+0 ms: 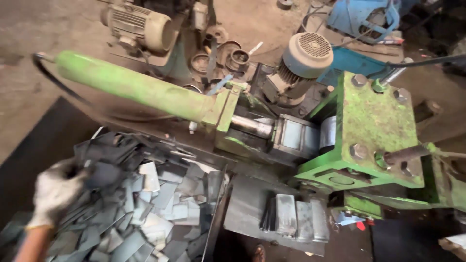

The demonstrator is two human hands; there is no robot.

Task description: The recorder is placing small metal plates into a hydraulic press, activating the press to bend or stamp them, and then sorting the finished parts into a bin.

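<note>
My left hand [54, 191], in a dirty white glove, reaches into a heap of flat grey metal pieces [145, 204] at the lower left. Its fingers curl over dark pieces at the top of the heap; the hand is blurred, so I cannot tell whether it grips one. My right hand is out of view. Behind the heap stands a green hydraulic press [374, 126] with a long green cylinder [131, 85] and a shiny piston rod [252, 126]. Several bent metal pieces [296, 218] lie on a grey plate [245, 208] below the press.
Two electric motors, one [138, 22] at the back left and one [303, 58] at the back centre, sit by rings and parts on the dirt floor. A blue machine [364, 19] is at the top right. A black hose [53, 80] curves from the cylinder's end.
</note>
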